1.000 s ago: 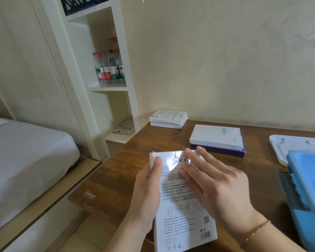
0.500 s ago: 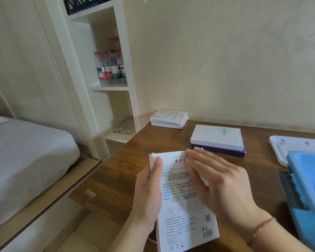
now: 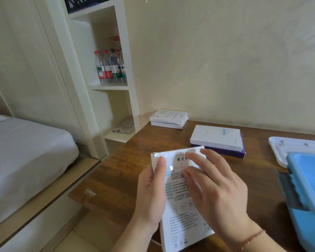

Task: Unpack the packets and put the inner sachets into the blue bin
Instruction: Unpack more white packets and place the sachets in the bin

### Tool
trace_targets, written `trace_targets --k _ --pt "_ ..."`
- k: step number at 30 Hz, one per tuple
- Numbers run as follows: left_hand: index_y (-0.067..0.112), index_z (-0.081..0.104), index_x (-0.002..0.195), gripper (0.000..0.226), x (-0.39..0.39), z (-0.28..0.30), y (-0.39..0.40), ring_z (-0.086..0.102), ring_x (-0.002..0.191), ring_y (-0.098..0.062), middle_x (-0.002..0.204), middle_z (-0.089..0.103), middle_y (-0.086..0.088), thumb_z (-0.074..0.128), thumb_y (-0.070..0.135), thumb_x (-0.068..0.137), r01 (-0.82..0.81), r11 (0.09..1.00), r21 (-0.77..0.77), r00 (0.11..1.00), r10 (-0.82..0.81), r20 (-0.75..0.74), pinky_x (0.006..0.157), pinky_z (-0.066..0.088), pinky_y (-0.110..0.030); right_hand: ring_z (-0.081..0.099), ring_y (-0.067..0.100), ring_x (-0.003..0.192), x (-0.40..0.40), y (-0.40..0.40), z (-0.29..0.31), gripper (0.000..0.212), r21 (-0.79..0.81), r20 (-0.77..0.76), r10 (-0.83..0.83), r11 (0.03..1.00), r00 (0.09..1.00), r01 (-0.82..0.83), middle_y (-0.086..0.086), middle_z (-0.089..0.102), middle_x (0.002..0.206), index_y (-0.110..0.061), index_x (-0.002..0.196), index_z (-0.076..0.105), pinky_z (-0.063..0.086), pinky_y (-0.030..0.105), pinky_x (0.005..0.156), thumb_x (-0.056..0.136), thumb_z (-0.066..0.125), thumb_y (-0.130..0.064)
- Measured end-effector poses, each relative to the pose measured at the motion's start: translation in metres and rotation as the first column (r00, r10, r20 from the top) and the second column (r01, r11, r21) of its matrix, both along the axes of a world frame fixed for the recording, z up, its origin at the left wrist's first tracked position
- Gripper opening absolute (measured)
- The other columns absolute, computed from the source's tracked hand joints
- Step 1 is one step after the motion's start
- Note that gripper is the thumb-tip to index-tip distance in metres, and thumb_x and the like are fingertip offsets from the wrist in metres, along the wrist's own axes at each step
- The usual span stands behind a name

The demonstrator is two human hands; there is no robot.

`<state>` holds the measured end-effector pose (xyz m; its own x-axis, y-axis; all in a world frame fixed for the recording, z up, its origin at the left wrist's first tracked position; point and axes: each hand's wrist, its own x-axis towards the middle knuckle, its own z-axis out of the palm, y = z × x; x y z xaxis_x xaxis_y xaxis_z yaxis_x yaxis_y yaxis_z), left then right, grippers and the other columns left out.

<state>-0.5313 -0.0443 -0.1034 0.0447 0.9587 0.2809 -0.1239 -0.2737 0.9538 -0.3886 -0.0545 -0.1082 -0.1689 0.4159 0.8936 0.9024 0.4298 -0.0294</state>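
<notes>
A white printed packet (image 3: 178,220) is held upright over the wooden desk (image 3: 127,168), its printed back facing me. My left hand (image 3: 149,195) grips its left edge, thumb on the front near the top corner. My right hand (image 3: 216,190) lies over the packet's upper right, its fingers blurred against the top flap; whether they pinch the flap I cannot tell. The blue bin (image 3: 309,195) stands at the right edge, only partly in view. Two more white packets (image 3: 168,119) are stacked at the desk's far left corner. Another white packet (image 3: 216,137) lies on a purple box (image 3: 225,151).
A white tray (image 3: 280,148) sits behind the blue bin. White shelves (image 3: 109,88) to the left hold several water bottles (image 3: 110,67). A bed with a white sheet (image 3: 25,151) fills the left side. The wall runs close behind the desk.
My right hand's fingers have shifted across the packet's top flap, and the top edge now looks slightly lifted. The left hand's grip is unchanged.
</notes>
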Motion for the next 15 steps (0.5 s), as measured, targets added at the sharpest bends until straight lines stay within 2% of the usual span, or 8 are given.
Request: trace_targets --k 4,8,11,12,15 --pt "0.016 0.071 0.092 0.049 0.0 -0.001 0.001 0.069 0.082 -0.03 0.091 0.072 -0.014 0.044 0.057 0.091 -0.003 1.0 -0.015 1.0 0.003 0.009 0.07 0.054 -0.036 0.062 0.024 0.103 -0.006 0.002 -0.001 0.013 -0.046 -0.006 -0.01 0.999 1.0 0.009 0.003 0.068 0.108 -0.009 0.087 0.071 0.048 0.025 0.064 0.091 0.06 -0.015" --pt "0.021 0.072 0.092 0.036 -0.002 0.001 0.002 0.069 0.088 -0.035 0.093 0.073 -0.013 0.051 0.05 0.088 0.008 1.0 -0.005 1.0 -0.008 -0.011 0.075 0.056 -0.044 0.061 0.025 0.099 -0.006 0.002 0.003 0.014 -0.133 0.045 -0.019 0.991 0.999 0.025 0.004 0.063 0.111 -0.008 0.093 0.066 0.054 0.032 0.07 0.089 0.054 -0.015" --pt "0.027 0.074 0.089 0.022 -0.005 0.005 0.005 0.073 0.08 -0.022 0.088 0.075 -0.006 0.07 0.047 0.08 0.033 0.999 -0.037 0.999 -0.034 -0.036 0.066 0.059 -0.03 0.059 0.027 0.098 -0.002 -0.002 0.017 0.023 -0.21 0.13 -0.056 0.974 0.99 0.082 0.007 0.061 0.112 -0.008 0.098 0.063 0.054 0.038 0.078 0.086 0.045 -0.016" --pt "0.027 0.074 0.089 0.024 -0.006 0.006 0.006 0.073 0.08 -0.021 0.088 0.075 -0.004 0.074 0.047 0.075 0.049 0.998 -0.044 0.998 -0.051 -0.04 0.065 0.058 -0.028 0.059 0.028 0.096 -0.001 -0.005 0.025 0.026 -0.219 0.153 -0.07 0.97 0.986 0.103 0.007 0.061 0.112 -0.008 0.098 0.063 0.052 0.039 0.08 0.086 0.042 -0.017" --pt "0.021 0.07 0.097 0.038 -0.011 0.008 0.01 0.074 0.083 -0.023 0.092 0.076 -0.003 0.073 0.047 0.07 0.094 0.994 -0.049 0.992 -0.098 -0.085 0.068 0.059 -0.03 0.06 0.03 0.084 0.005 -0.013 0.054 0.029 -0.259 0.246 -0.079 0.955 0.966 0.144 0.007 0.063 0.104 -0.009 0.09 0.061 0.052 0.041 0.069 0.083 0.034 -0.014"
